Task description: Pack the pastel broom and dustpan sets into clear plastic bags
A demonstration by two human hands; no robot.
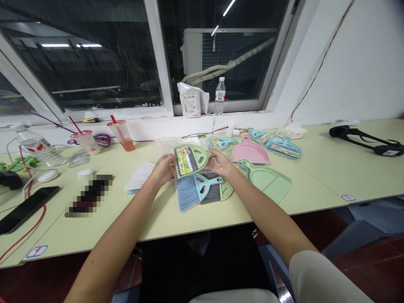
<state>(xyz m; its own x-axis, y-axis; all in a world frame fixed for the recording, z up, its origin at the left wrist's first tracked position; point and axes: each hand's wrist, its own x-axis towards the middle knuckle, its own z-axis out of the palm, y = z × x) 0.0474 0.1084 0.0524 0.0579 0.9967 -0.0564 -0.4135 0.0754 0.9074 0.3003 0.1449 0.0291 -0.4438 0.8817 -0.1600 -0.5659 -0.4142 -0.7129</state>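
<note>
Between my two hands is a green brush-and-dustpan set point(193, 160) in clear plastic wrap, with a bright printed label on its left part. My left hand point(166, 169) grips the bristle end, and my right hand point(219, 162) is closed round the handle end and its wrap. Just below lie a loose blue hand brush point(191, 192) and a grey-bristled green brush point(225, 189). Left of them is a white-bristled brush point(140, 176). A pink dustpan point(251, 152) and a stack of green dustpans point(269, 180) lie right of my right hand.
Several wrapped blue sets point(284, 147) lie at the back of the table point(318, 168). Two drink cups point(123, 135) with red straws, a water bottle point(41, 145) and a phone point(27, 208) stand or lie left. A black headset-like device point(366, 139) is far right.
</note>
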